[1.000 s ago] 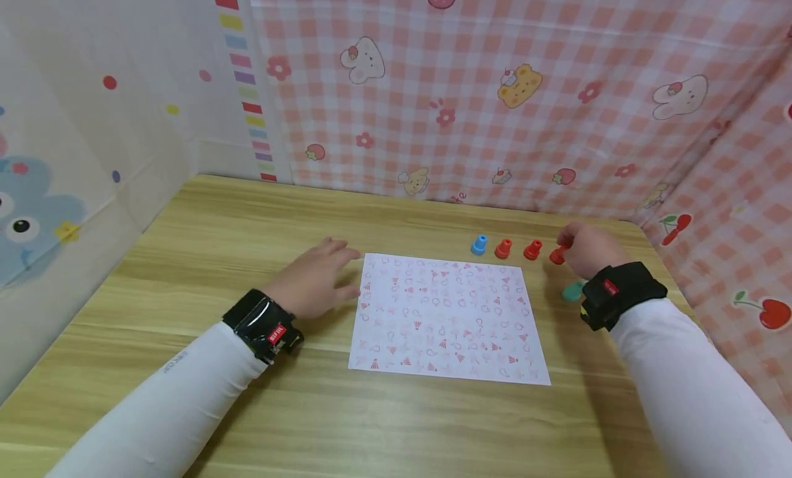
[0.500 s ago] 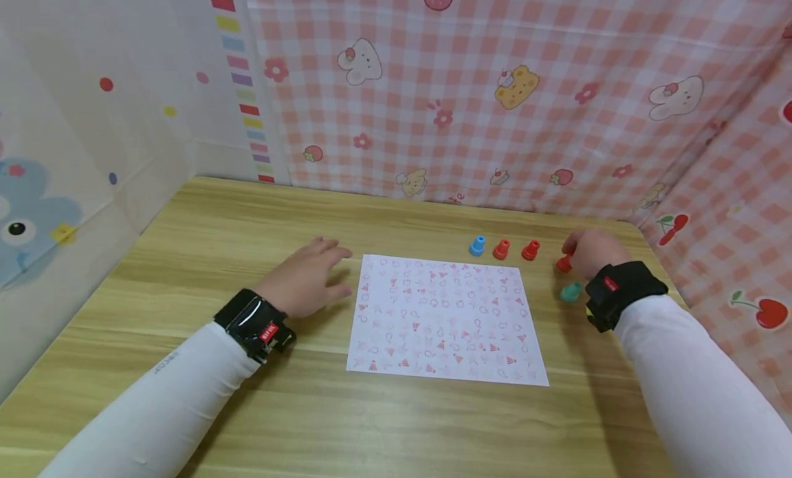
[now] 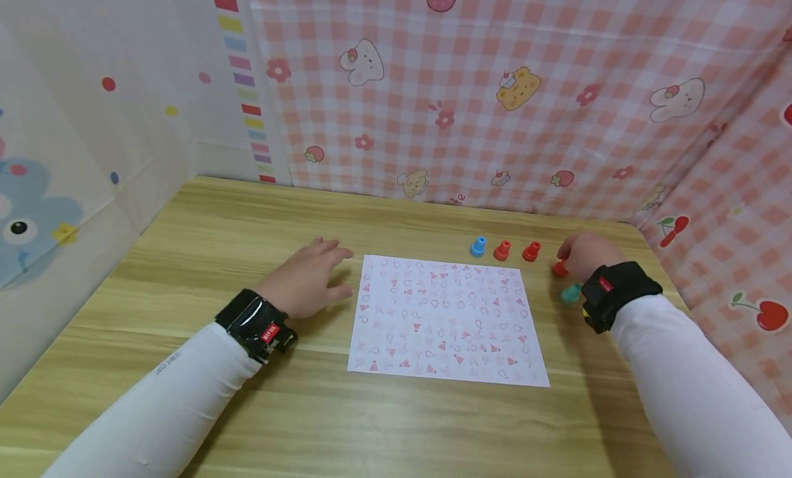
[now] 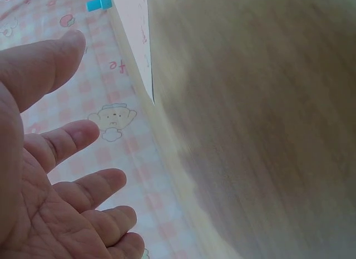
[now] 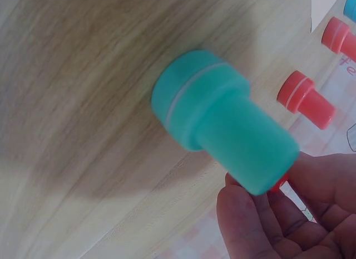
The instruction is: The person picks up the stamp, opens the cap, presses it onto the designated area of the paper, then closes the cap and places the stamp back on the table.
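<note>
My right hand (image 3: 590, 256) pinches a red stamp (image 3: 559, 268) at the right of the table. In the right wrist view only a bit of that red stamp (image 5: 279, 184) shows between thumb and fingers, mostly hidden behind a green stamp (image 5: 222, 122). The green stamp stands upright just in front of the hand. Left of the paper, my left hand (image 3: 304, 278) has its fingers spread and holds nothing. A white sheet of paper (image 3: 445, 320) covered with small red and pink prints lies between the hands.
A blue stamp (image 3: 478, 246) and two more red stamps, one in the middle (image 3: 502, 250) and one to its right (image 3: 531, 251), stand in a row behind the paper. Patterned cloth (image 3: 433, 86) hangs along the back and sides of the wooden table (image 3: 396, 430).
My right hand has drawn the red stamp slightly toward me, out of line with the row. My left hand has shifted a little left, away from the paper's edge.
</note>
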Action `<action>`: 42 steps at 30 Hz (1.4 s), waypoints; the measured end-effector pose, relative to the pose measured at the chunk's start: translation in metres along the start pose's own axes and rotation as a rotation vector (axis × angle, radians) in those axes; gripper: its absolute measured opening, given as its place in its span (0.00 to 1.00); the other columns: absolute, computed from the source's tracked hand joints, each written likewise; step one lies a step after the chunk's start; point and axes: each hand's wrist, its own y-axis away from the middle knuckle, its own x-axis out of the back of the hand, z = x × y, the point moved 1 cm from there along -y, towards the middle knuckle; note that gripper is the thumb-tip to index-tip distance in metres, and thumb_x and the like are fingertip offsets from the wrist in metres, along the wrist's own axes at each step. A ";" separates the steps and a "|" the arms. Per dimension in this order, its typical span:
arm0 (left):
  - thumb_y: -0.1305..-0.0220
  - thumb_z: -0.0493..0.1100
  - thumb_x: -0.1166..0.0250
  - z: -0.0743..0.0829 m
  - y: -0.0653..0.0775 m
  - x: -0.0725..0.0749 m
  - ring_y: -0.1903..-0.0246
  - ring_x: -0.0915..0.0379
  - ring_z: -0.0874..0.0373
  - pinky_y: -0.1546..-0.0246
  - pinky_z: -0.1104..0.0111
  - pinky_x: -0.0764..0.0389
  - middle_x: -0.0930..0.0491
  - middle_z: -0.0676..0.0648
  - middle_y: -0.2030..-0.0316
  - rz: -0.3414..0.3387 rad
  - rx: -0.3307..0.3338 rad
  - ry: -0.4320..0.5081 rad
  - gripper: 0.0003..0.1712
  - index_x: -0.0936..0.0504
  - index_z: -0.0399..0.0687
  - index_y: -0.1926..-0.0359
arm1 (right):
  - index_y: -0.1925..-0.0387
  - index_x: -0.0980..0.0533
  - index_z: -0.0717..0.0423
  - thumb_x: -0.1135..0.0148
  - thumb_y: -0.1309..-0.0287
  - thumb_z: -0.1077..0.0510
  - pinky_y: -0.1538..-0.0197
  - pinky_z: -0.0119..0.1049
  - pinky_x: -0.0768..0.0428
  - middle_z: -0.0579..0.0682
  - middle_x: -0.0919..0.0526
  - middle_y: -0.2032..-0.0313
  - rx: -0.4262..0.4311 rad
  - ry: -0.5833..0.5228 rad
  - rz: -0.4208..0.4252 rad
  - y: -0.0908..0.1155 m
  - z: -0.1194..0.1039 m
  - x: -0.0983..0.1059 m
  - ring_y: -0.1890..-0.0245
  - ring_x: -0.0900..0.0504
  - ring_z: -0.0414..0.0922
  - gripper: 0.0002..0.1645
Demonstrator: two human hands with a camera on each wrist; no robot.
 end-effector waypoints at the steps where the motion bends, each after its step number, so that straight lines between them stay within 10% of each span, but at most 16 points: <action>1: 0.40 0.61 0.39 0.000 0.000 0.000 0.34 0.59 0.40 0.36 0.46 0.49 0.45 0.37 0.32 -0.001 0.001 0.000 0.37 0.36 0.49 0.34 | 0.53 0.24 0.66 0.48 0.46 0.68 0.57 0.54 0.25 0.63 0.21 0.61 -0.004 -0.002 -0.005 0.000 0.000 0.000 0.65 0.27 0.55 0.17; 14: 0.39 0.61 0.40 0.001 0.001 0.001 0.34 0.60 0.40 0.35 0.47 0.51 0.46 0.37 0.32 -0.003 -0.002 -0.002 0.38 0.36 0.49 0.34 | 0.46 0.29 0.64 0.49 0.42 0.62 0.57 0.55 0.25 0.66 0.24 0.54 -0.027 -0.028 -0.063 -0.005 0.002 0.001 0.62 0.27 0.56 0.22; 42: 0.39 0.60 0.39 0.004 0.001 0.002 0.34 0.62 0.40 0.34 0.47 0.53 0.46 0.38 0.32 -0.013 0.002 0.022 0.37 0.37 0.51 0.34 | 0.51 0.23 0.61 0.46 0.47 0.68 0.56 0.54 0.24 0.64 0.20 0.59 0.123 0.105 0.129 -0.033 -0.037 -0.007 0.67 0.27 0.55 0.19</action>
